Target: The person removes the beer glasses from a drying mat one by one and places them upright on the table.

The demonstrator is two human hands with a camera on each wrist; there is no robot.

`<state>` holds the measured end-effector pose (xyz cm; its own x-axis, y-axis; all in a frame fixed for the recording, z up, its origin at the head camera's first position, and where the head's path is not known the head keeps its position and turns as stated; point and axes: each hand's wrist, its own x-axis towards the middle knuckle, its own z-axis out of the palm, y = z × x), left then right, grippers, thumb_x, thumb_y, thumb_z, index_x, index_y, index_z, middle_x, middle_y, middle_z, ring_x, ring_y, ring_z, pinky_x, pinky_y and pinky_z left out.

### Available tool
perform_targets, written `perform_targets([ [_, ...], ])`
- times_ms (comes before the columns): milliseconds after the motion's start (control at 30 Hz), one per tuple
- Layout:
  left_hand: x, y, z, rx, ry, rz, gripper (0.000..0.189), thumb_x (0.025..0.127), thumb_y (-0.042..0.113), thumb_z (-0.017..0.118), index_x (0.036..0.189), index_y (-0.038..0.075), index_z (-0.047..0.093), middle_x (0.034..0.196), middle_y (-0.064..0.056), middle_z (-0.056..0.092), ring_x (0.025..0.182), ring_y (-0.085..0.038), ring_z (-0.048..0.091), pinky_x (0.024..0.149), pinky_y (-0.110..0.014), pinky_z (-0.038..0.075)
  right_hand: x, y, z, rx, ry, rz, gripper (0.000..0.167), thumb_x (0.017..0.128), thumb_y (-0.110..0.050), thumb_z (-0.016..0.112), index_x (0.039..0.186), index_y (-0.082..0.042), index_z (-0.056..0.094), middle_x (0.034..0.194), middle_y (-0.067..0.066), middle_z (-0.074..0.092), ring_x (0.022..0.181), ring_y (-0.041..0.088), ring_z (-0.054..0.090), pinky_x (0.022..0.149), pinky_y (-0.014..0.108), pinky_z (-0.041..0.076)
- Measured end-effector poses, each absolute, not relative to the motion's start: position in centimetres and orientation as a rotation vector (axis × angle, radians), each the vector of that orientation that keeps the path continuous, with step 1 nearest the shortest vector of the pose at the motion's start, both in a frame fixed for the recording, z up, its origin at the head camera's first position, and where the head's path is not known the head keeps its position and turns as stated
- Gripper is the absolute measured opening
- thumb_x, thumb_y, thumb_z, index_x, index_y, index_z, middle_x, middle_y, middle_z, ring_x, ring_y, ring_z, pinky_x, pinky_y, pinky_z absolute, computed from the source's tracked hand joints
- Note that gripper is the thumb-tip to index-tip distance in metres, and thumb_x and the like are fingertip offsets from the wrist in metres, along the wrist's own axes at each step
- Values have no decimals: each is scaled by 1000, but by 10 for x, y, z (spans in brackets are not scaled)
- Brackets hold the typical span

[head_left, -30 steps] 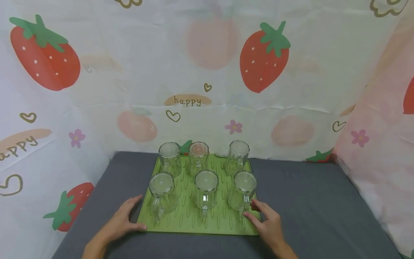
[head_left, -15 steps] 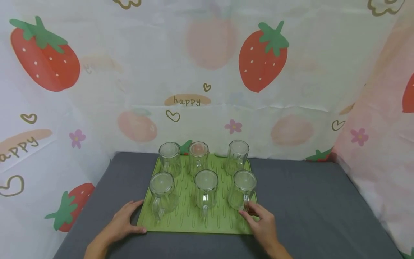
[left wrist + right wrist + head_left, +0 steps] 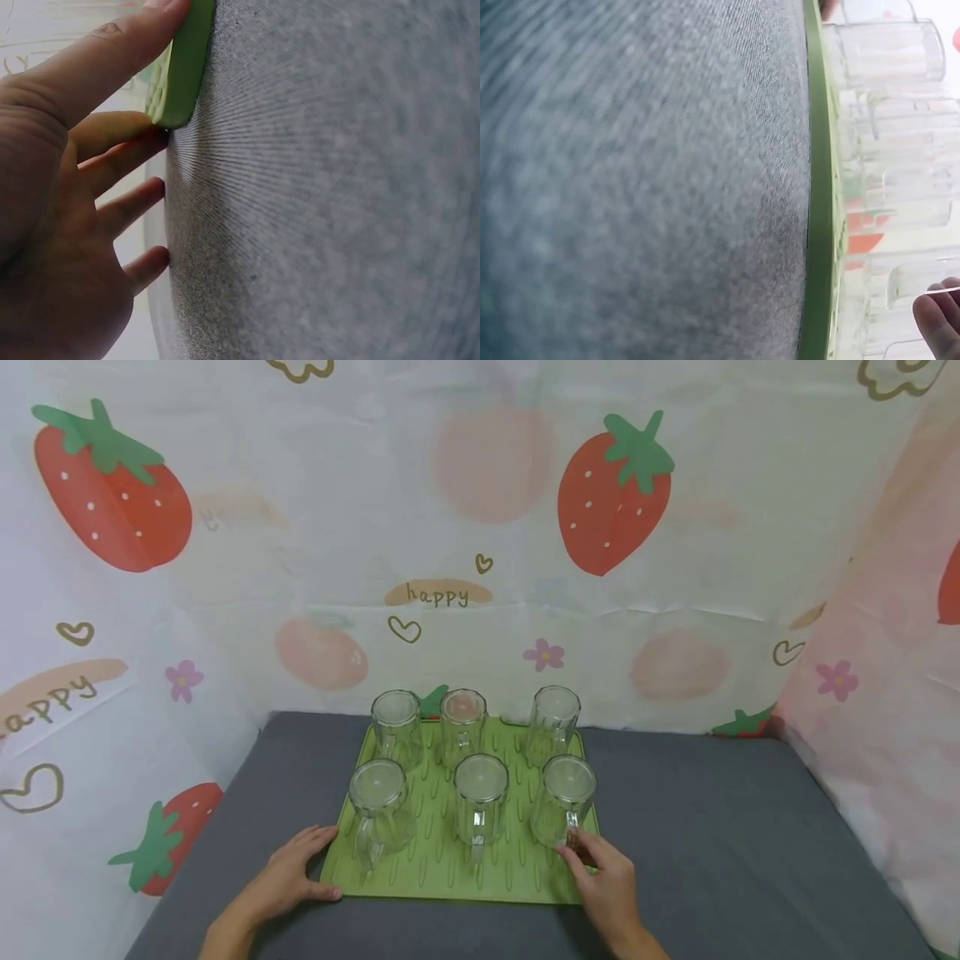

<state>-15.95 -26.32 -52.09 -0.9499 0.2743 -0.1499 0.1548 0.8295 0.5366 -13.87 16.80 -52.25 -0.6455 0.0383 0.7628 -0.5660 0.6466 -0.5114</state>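
All six glass mugs (image 3: 480,802) stand upside down on the green mat (image 3: 435,878), three in front and three behind. Setting them there looks done, in my judgement; perhaps only straightening is left, as the back row has a wider gap before its right mug (image 3: 556,706). The right hand (image 3: 611,885) pinches the handle of the front right mug (image 3: 567,781) between thumb and fingers, though blurred glass hides how firmly. The left hand (image 3: 285,877) is spread at the mat's front left corner, its fingers gripping nothing. The mat lies on a grey worktop (image 3: 705,852), backed by a white curtain (image 3: 360,468) printed with strawberries, hearts and flowers.
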Motion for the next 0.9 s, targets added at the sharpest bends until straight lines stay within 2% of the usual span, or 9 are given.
perform_targets([
  [200, -158, -262, -520, 315, 2776, 803, 97, 66, 40, 87, 140, -7, 46, 144, -32, 44, 135, -53, 34, 100, -72, 31, -136, 165, -521, 310, -2169, 946, 26, 66, 3, 85, 90, 3, 74, 72, 5, 68, 59, 10, 68, 58, 9, 52],
  [633, -159, -263, -520, 300, 2756, 824, 95, 68, 40, 86, 141, -6, 45, 145, -32, 41, 136, -54, 32, 100, -71, 31, -136, 172, -511, 333, -2159, 827, 22, 65, 9, 83, 83, 4, 72, 67, 5, 64, 58, 13, 66, 56, 11, 52],
  [900, -158, -263, -521, 303, 2761, 828, 95, 67, 39, 87, 140, -5, 46, 144, -32, 43, 135, -54, 33, 100, -71, 32, -135, 184, -500, 251, -2215, 809, 19, 68, 10, 81, 83, 5, 71, 69, 7, 65, 58, 16, 65, 55, 9, 51],
])
